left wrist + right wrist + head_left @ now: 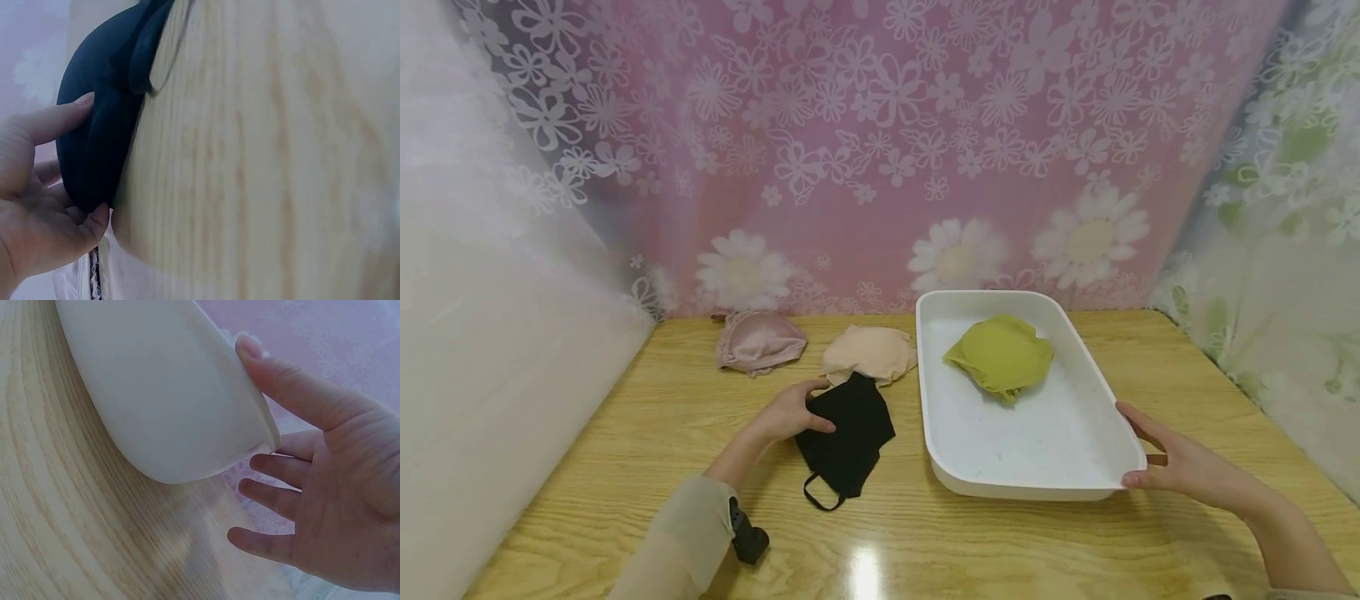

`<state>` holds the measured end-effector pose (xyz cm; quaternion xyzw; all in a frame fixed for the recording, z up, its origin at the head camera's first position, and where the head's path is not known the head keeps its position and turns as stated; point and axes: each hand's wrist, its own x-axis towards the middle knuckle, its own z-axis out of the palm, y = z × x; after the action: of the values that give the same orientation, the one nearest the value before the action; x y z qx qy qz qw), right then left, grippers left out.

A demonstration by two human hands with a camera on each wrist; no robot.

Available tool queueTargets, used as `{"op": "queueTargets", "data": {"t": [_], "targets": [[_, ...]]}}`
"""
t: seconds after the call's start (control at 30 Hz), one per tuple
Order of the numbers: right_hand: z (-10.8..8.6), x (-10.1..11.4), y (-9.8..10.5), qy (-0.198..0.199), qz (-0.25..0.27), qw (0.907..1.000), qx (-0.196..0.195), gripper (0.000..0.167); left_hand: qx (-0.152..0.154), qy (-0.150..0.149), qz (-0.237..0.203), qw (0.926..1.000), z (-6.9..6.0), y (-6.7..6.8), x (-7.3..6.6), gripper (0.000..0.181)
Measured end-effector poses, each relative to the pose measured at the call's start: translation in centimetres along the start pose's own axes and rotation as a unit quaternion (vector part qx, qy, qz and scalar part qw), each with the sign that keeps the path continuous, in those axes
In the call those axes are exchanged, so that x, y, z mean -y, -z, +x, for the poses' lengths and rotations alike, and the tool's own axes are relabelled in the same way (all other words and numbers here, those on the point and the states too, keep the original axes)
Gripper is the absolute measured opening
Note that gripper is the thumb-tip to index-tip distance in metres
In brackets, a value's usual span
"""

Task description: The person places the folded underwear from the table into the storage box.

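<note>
My left hand (790, 412) grips a folded black bra (852, 433) at its left edge, the thumb on top and the other fingers curled beneath. A thin strap loop dangles from the near end of this bra. In the left wrist view the thumb presses the black cup (103, 144). My right hand (1187, 467) holds the near right corner of a white plastic tub (1037, 467), pinching the rim between thumb and index finger. In the right wrist view the other fingers of this hand (337, 469) stand apart from the tub. A yellow-green bra (1002, 357) lies inside the tub.
A dusty pink bra (762, 342) lies at the back left of the wooden table (640, 467). Beside it a beige bra (868, 354) rests near the tub's left wall, just beyond the black one. Flowered curtains (850, 167) hang behind and at the right.
</note>
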<state>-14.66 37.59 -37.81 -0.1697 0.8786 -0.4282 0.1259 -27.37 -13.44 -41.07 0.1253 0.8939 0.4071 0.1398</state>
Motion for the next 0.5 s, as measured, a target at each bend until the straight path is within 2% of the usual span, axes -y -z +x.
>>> {"op": "queueTargets", "data": {"t": [0.17, 0.3, 0.5], "targets": [[0.0, 0.0, 0.0, -0.005, -0.007, 1.0, -0.001, 0.088, -0.021, 0.007, -0.002, 0.9997, -0.4, -0.2, -0.2, 0.066], [0.0, 0.2, -0.1, -0.003, 0.003, 1.0, -0.004, 0.087, -0.033, 0.0, -0.013, 0.9994, -0.6, 0.0, -0.5, 0.062], [-0.1, 0.1, -0.1, 0.002, 0.0, 1.0, -0.003, 0.087, -0.031, -0.022, -0.017, 0.9991, -1.3, 0.5, -0.7, 0.064]]}}
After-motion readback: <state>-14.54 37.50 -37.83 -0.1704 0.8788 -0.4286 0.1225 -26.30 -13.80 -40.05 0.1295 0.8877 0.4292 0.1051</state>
